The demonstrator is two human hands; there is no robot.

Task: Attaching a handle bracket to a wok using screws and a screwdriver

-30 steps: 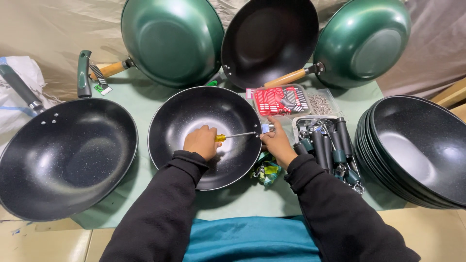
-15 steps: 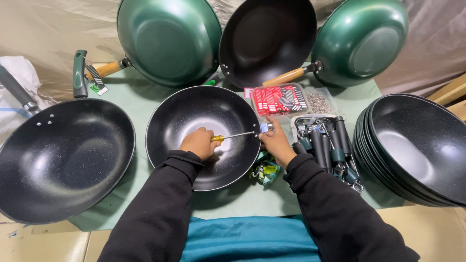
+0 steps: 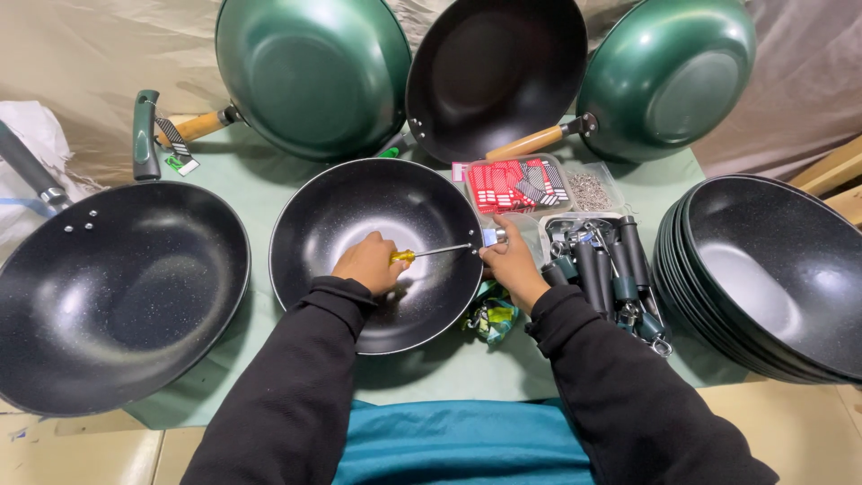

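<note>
A black speckled wok pan (image 3: 359, 216) without a handle lies in front of me on the green mat. Inside it, my left hand (image 3: 368, 262) grips a screwdriver (image 3: 431, 252) with a yellow handle; its shaft points right toward the pan's rim. Outside that rim, my right hand (image 3: 512, 262) pinches a small metal bracket (image 3: 493, 236) against the pan wall where the screwdriver tip meets it.
A large black wok (image 3: 117, 287) with a handle lies at left. Three woks (image 3: 314, 76) lean against the back sheet. A stack of black pans (image 3: 772, 278) sits at right. Dark handles (image 3: 606, 265), a red-and-white packet tray (image 3: 516, 184) and a bag of screws (image 3: 590, 190) lie between.
Both hands stay at the pan's right rim with the screwdriver. The view has shifted slightly; nothing else moved.
</note>
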